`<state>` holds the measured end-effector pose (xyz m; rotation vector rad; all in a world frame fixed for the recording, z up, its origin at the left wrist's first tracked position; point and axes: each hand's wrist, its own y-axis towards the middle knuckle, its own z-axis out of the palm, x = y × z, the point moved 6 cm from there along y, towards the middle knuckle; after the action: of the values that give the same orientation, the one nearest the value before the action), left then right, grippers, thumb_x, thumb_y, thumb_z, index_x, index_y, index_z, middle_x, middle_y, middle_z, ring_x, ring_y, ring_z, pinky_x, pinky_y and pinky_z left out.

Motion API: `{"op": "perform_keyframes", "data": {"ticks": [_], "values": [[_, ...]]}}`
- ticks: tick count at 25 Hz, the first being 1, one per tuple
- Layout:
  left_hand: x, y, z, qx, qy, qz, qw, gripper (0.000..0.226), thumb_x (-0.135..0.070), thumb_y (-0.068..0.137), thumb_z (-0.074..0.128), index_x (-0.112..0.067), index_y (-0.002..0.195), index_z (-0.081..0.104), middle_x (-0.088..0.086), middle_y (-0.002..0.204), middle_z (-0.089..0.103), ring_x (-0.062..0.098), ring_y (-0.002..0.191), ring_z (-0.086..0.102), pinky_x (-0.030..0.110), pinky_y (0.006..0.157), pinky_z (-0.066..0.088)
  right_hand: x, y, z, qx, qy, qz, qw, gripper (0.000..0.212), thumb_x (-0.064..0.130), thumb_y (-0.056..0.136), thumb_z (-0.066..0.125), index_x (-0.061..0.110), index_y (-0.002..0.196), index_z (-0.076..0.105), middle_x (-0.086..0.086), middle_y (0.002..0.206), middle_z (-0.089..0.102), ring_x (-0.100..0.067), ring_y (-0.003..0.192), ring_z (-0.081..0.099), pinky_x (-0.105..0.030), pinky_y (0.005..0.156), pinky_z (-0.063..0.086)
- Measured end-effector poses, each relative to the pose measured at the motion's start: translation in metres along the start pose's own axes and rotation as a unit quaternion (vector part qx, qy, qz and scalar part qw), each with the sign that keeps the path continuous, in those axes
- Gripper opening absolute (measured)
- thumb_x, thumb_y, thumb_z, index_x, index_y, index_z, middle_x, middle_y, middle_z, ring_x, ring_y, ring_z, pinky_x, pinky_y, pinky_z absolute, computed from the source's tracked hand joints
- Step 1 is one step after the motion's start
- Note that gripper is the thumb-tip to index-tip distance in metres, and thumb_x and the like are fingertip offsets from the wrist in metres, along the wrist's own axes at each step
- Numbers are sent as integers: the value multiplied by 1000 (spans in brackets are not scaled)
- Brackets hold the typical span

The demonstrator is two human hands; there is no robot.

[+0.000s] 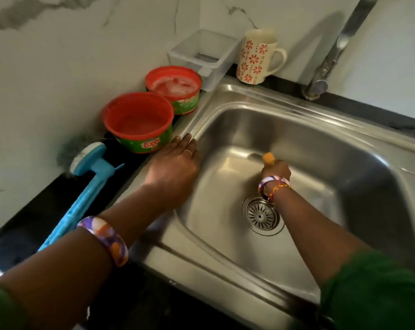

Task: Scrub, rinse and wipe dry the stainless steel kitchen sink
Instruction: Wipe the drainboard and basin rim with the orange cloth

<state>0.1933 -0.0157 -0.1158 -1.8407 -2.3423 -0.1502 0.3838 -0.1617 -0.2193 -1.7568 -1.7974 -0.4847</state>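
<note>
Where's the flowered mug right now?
In the head view, the flowered mug stands upright on the counter behind the sink's back rim, between the clear plastic container and the faucet.

We note two tubs + brush on counter left of sink; container, mug, tap behind; drain in basin.

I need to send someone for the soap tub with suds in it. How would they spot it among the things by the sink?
Start at the steel sink and look along its left rim toward the wall. Two red tubs stand there; take the farther tub, next to the clear plastic box. It holds white foam, while the nearer tub shows none.
</note>
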Motion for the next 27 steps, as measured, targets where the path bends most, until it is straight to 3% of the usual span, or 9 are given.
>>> {"op": "perform_keyframes", "data": {"ticks": [3, 6, 8, 9, 11, 14, 17, 21, 27], "values": [[-5, 8, 9, 7, 16, 31, 999, 59, -11, 93, 30, -1, 148, 11, 16, 157, 8, 27, 146, 3, 36, 117, -2, 4, -1, 28, 60, 16, -1, 998, 34, 7, 94, 43, 10, 120, 63, -18, 130, 57, -35, 121, 51, -31, 97, 40], [-5, 12, 17, 12, 9, 33, 999, 59, -9, 93, 28, -2, 149, 9, 16, 157, 5, 27, 146, 0, 35, 117, -5, 15, -18, 89, 256, -72, -68, 962, 36, 1, 93, 47, -3, 128, 54, -26, 135, 48, -38, 127, 45, -40, 101, 36], [-4, 15, 17, 10, -3, 30, 999, 59, -10, 94, 28, -3, 149, 9, 16, 157, 4, 27, 146, -1, 35, 117, -6, 22, -38, 110, 280, -32, -98, 954, 35, 11, 93, 48, 16, 126, 58, -21, 124, 54, -30, 114, 54, -33, 85, 35], [-3, 16, 18, 16, -2, 30, 999, 59, -11, 94, 29, -3, 149, 9, 16, 157, 4, 27, 146, -2, 35, 117, -6, 27, -60, 115, 334, 7, -144, 931, 32, 12, 92, 47, 30, 114, 63, -17, 110, 57, -23, 97, 58, -29, 81, 32], [-4, 14, 19, 26, 10, 29, 999, 59, -12, 95, 31, 0, 148, 9, 17, 157, 3, 27, 146, -2, 35, 117, -6, 10, -98, 115, 400, 16, -265, 877, 33, 4, 93, 46, 27, 87, 69, -14, 88, 58, -14, 77, 57, -27, 77, 41], [-5, 14, 20, 43, 25, 33, 998, 65, -12, 92, 36, 0, 148, 7, 17, 157, 0, 27, 146, -2, 36, 117, -5, -12, -121, 105, 493, -100, -404, 764, 30, 5, 93, 49, 3, 120, 63, -18, 128, 59, -19, 122, 51, -27, 110, 33], [-6, 15, 19, 44, 31, 40, 998, 66, -14, 91, 39, 0, 148, 9, 18, 157, 1, 27, 146, -2, 36, 117, -5, 8, -60, 102, 389, -119, -355, 842, 34, 2, 93, 49, -4, 127, 54, -25, 132, 53, -29, 115, 53, -35, 103, 40], [-6, 12, 14, 0, -25, 35, 999, 64, -4, 82, 26, 3, 146, 21, 19, 155, 11, 29, 146, 5, 35, 117, -2, 10, -7, 63, 232, -255, -334, 877, 43, 33, 99, 41, 20, 140, 44, -6, 147, 39, -24, 136, 36, -33, 114, 26], [-4, 13, 16, -6, -16, 41, 999, 61, -4, 84, 37, 6, 143, 27, 21, 154, 16, 31, 145, 10, 38, 117, 3, -101, 17, -47, 211, -393, -34, 894, 51, 30, 75, 64, 13, 123, 58, -12, 122, 61, -28, 111, 60, -38, 95, 49]]}}
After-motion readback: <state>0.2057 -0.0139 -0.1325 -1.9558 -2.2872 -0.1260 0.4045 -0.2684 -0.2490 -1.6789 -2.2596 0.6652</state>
